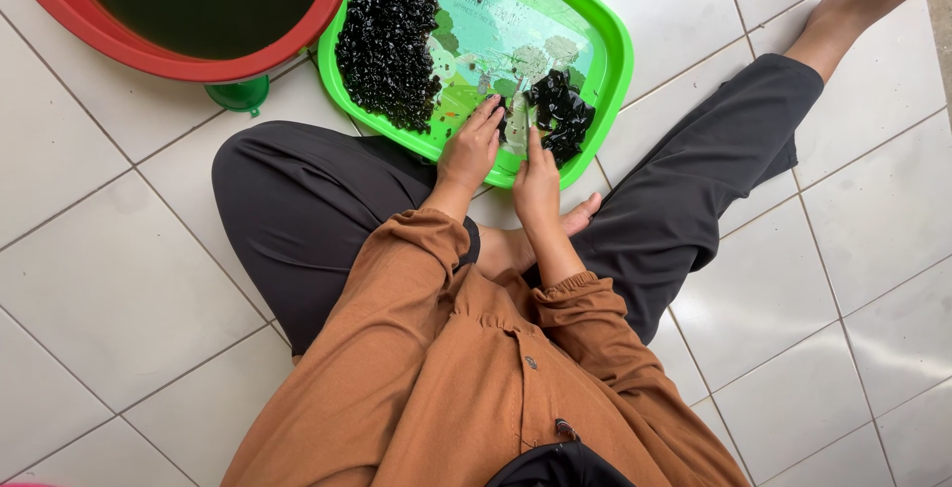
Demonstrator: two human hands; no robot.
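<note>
A bright green tray point(610, 46) with a printed bottom lies on the tiled floor in front of my crossed legs. A big heap of small black pieces point(392, 31) fills its left side, and a smaller black pile point(563, 110) sits near its front right. My left hand point(471, 150) rests flat on the tray's near edge, fingers touching the tray bottom. My right hand point(536, 182) points a finger at the smaller pile, with something thin and pale between the hands that I cannot make out.
A large red basin point(119, 41) of dark liquid stands at the upper left, overlapping the tray's corner. A green funnel-like piece point(238, 95) pokes out under it. White floor tiles surround me. My brown sleeves and dark trousers fill the middle.
</note>
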